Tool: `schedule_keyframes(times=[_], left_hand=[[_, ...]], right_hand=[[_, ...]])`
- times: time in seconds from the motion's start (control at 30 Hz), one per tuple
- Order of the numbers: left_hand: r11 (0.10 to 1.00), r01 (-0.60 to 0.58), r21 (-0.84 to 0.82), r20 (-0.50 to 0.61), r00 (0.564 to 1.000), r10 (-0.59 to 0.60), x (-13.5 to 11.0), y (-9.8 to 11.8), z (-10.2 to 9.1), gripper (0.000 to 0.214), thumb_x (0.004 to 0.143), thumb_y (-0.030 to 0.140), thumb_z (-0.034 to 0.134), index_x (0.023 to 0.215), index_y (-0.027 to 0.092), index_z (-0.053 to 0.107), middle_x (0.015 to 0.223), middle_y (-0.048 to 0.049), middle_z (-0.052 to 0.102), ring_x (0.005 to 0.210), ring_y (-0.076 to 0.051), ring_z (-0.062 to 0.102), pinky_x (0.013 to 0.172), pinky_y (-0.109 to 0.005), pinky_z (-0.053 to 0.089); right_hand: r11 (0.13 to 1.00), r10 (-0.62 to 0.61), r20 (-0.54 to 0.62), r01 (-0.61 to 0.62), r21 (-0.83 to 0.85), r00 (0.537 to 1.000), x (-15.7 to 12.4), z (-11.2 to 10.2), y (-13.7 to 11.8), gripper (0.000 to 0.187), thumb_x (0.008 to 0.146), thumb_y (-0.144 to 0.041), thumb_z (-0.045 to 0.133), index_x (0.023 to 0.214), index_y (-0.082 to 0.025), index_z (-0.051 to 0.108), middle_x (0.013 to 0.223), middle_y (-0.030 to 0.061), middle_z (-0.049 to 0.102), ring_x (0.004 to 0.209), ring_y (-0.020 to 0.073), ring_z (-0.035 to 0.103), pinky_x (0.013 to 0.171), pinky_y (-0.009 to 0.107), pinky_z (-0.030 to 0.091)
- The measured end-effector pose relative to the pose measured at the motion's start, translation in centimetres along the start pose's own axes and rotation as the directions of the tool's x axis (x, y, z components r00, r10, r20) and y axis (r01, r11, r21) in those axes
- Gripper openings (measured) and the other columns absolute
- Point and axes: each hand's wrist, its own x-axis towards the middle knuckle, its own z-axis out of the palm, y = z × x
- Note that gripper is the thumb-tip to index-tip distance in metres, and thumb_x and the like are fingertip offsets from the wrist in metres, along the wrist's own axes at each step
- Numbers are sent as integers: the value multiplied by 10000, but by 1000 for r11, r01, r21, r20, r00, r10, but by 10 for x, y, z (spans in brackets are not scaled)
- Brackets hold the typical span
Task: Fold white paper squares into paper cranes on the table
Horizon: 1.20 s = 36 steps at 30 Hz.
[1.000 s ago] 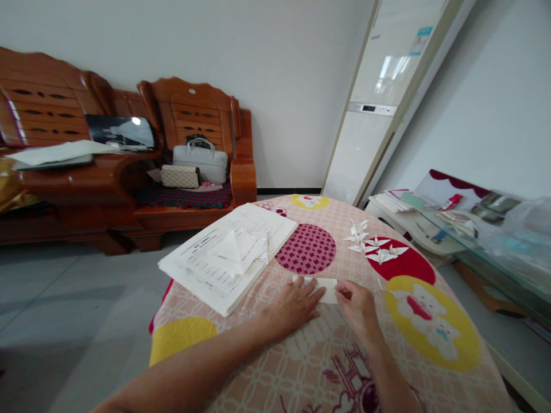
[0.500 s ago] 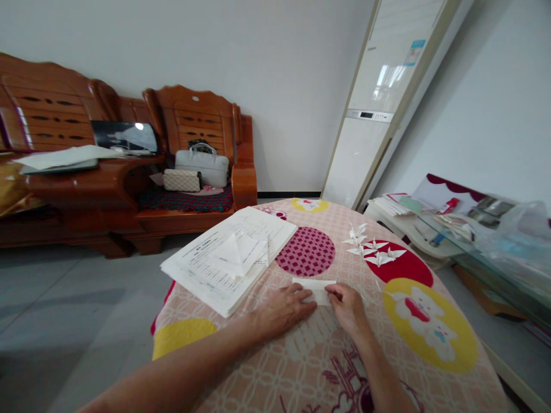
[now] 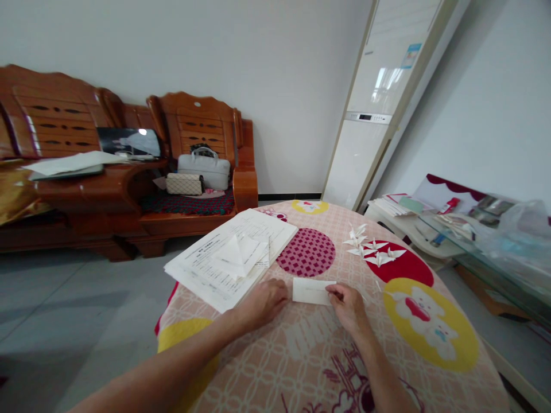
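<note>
White paper (image 3: 312, 291) in grip of right hand (image 3: 348, 310), slack left hand (image 3: 264, 301) now off it.

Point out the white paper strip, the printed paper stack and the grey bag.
White paper strip (image 3: 310, 292), head view: middle of its top face.
Printed paper stack (image 3: 196, 268), head view: its top sheet.
Grey bag (image 3: 216, 172), head view: front side.
</note>
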Motion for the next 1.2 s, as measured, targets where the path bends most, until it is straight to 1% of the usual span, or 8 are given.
schedule_keyframes(times=[0.07,0.13,0.27,0.57,0.67,0.8,0.93,1.2], left_hand=[[987,124,-100,-119,984,-136,10,-4,4,116,843,197,557,930,159,623,911,-56,652,859,-179,617,776,-289,496],[979,127,-159,-187,970,-156,23,-6,8,402,796,242,644,1183,189,552,1080,-68,646,960,-199,617,832,-316,501],[979,168,-118,-148,971,-185,44,0,12,488,738,341,730,1169,164,586,1104,-99,659,1057,-266,597,950,-398,450],[901,164,-402,-130,964,-234,46,18,9,464,735,118,633,1191,196,616,957,-25,693,847,-167,628,768,-269,482],[865,94,-494,-187,960,-211,42,30,-3,399,736,124,633,1131,185,640,831,-2,669,709,-130,596,668,-239,465],[757,-154,-635,-215,977,19,34,33,-24,384,836,323,621,1186,167,600,969,-51,692,876,-165,640,800,-285,498],[844,-314,-436,-176,949,262,29,21,-33,737,727,367,748,1389,239,448,1342,-96,555,1226,-257,516,1050,-413,389],[892,-449,-54,-140,888,438,37,1,-8,342,897,155,493,1201,239,624,1277,-77,619,1252,-211,509,1138,-470,289]], right_hand=[[997,52,-30,-50,58,998,-1,0,1,243,758,-246,529,854,-145,729,753,76,727,673,210,673,645,311,532],[988,98,-74,-88,123,992,-2,0,1,271,789,-302,525,885,-135,715,714,70,712,607,198,660,580,293,526],[984,99,-140,-76,159,985,-4,-4,-4,324,824,-342,508,963,-110,687,774,93,713,612,186,660,563,271,527],[952,-304,-91,300,-52,948,-4,-1,-26,471,785,-87,418,1203,-166,620,1194,129,641,1059,218,622,860,341,521],[923,-381,-41,377,-82,924,-6,-1,-37,437,767,-48,424,1125,-167,643,1076,120,666,1002,209,630,834,317,513],[928,-370,-101,364,-75,923,-7,-11,-45,236,759,-58,450,794,-190,643,800,60,646,774,182,624,716,284,499],[948,-280,-209,304,94,937,-7,-24,-40,163,764,-106,500,765,-199,634,849,64,669,835,193,637,732,287,511],[944,-113,-120,144,297,986,-5,-27,-12,83,762,-220,608,706,-192,662,909,91,703,887,216,658,756,312,536]])
